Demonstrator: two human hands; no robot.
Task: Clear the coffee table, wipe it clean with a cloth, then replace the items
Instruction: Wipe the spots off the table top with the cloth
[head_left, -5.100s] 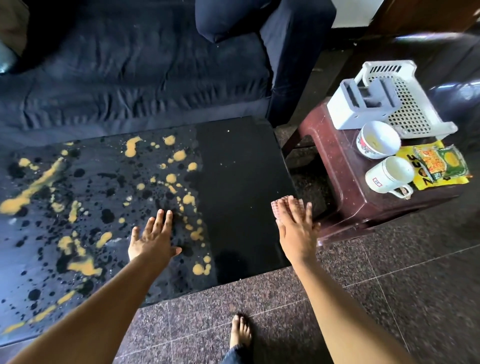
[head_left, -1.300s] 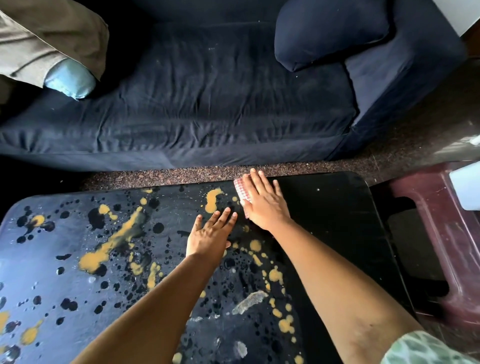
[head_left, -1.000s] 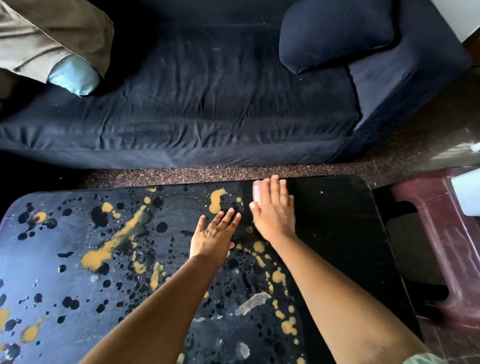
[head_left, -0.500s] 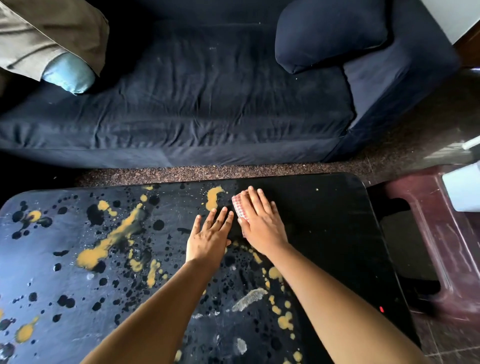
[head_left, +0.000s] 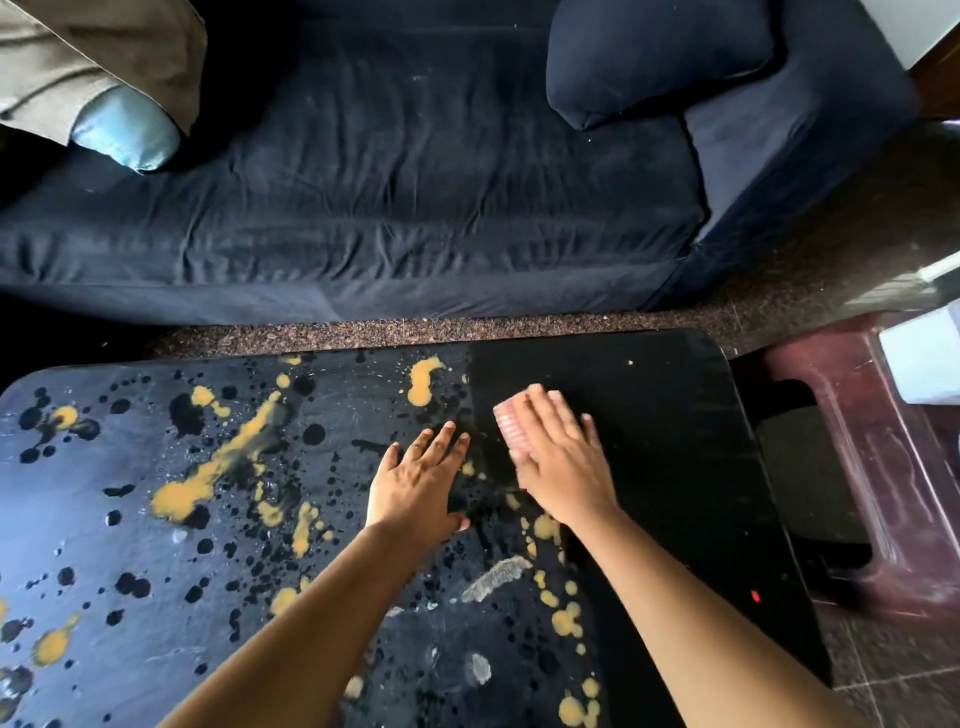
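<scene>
"Where is the cloth (head_left: 506, 422)?"

"It is on the table (head_left: 649, 415), near the far edge. It is pink. It lies under the right hand (head_left: 563, 462). I can see just a strip of it, sticking out past the left side of the fingers (head_left: 543, 413) and their tips."

"Is the hand grabbing it?"

"No. The hand lies flat on top of it. The fingers are straight and close together, and the palm faces down. It presses the cloth onto the table. The hand looks a bit blurry."

"And the other hand?"

"The left hand (head_left: 415, 486) is flat on the table too, just beside the right one. Its fingers are straight and a little apart. It holds nothing and does not touch the cloth."

"What does the table look like?"

"It is dark. The left part has lots of yellow spots (head_left: 223, 462) and black dots. The part to the right of the cloth is plain black and shiny."

"What else is there?"

"A dark blue sofa (head_left: 415, 182) is behind the table, with a pillow (head_left: 649, 57) on it. A dark red stool (head_left: 883, 467) stands at the right."
</scene>
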